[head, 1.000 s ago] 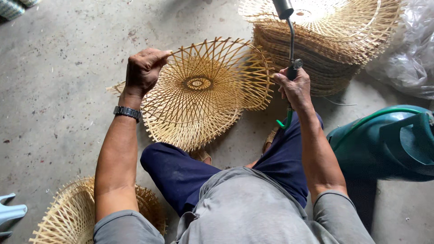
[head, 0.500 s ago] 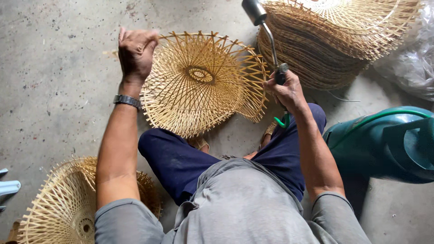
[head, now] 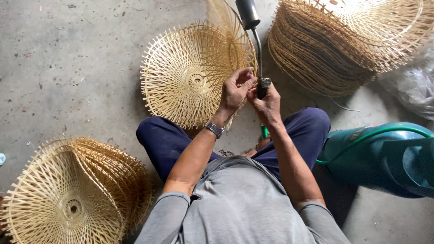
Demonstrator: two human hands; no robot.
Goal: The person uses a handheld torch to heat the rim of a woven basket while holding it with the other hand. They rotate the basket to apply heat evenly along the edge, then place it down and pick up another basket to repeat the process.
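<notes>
1. On the concrete floor [head: 68, 54] ahead of your knees lies a woven bamboo basket [head: 190, 77], its hollow side up with nothing in it, one edge bent up beside the torch.
2. Your right hand [head: 267, 105] has its fingers clenched round the handle of a gas torch [head: 255, 40], whose dark nozzle points up and away from you.
3. Your left hand [head: 235, 90] sits just beside the right, fingers curled at the torch's valve and touching the basket's near rim; you cannot tell whether they grip anything.
4. Up to your right stands a tall stack of baskets [head: 343, 40]; by your left side lies a smaller pile [head: 72, 194].
5. A green gas cylinder [head: 384, 158] lies by your right leg.
6. Half a second ago your left hand held the basket's far-left rim; it has since come across to the torch.
</notes>
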